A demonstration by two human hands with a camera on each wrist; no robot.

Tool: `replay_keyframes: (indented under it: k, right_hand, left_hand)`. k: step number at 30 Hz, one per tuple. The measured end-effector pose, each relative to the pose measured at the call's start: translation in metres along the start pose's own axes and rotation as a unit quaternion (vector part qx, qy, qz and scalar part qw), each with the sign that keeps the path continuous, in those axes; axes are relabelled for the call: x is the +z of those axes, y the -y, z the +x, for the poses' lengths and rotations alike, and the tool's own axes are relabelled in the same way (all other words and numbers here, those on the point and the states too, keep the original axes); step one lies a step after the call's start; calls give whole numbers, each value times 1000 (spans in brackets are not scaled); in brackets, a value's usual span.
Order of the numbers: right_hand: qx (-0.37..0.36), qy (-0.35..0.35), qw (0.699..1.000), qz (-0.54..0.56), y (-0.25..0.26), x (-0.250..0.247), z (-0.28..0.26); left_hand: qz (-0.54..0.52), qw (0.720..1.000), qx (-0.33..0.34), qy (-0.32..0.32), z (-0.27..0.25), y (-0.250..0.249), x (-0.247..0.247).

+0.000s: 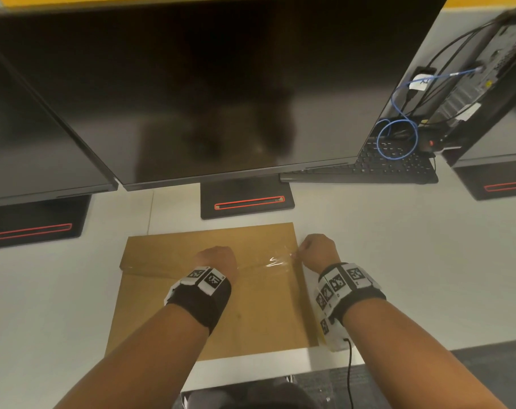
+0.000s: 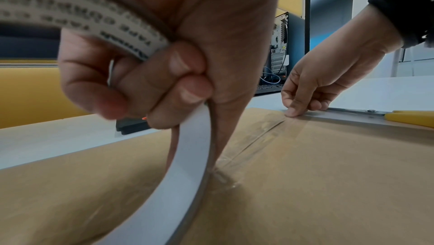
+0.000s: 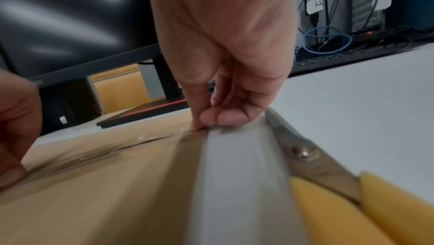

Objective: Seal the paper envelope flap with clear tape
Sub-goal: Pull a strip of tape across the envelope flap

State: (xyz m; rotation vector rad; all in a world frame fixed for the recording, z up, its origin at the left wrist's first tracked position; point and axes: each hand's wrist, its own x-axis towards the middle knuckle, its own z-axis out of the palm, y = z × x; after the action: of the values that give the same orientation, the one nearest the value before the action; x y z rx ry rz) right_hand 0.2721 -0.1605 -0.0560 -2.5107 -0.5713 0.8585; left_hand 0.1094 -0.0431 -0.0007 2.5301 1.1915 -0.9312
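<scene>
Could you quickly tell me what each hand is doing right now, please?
Left hand: closed around the tape roll, holding it over the envelope.
Right hand: fingertips pinching the free tape end at the envelope's right edge.

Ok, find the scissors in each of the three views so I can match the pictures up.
Head: not visible; the right forearm and wrist strap cover the spot beside the envelope.
Left wrist: scissors at right edge, along the envelope's far edge.
Right wrist: lower right, blades running up to the right hand, yellow handles nearest.
Shared landmark: coiled blue cable.
</scene>
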Motion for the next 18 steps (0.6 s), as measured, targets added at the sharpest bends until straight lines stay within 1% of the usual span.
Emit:
replay_keyframes:
  k: [5,9,11,13,14,16,18]
  right_hand:
    - [22,8,1000,-8,3,2,4]
    - [24,19,999,-20,9,0,2]
    - [-10,-9,998,-55,14,1,-9]
    - [-75,-39,994,-62,23,6,-24]
    - [-113,-28,992,-46,29,10,-32]
    - [-175,41,984,3,39,25,-44]
    - [-202,102,973,34,45,42,-46]
  left_hand:
    - [3,1000,-10,5,2,0,2]
    - [5,1000,-7,-1,3,0,4]
    - [4,1000,-6,-1,4,0,5]
    - [3,1000,-11,9,6,1,5]
    - [0,1000,-16,13,6,1,5]
    - [-2,1000,-20,13,7,1,6]
    - [-1,1000,-18,0,7,1,6]
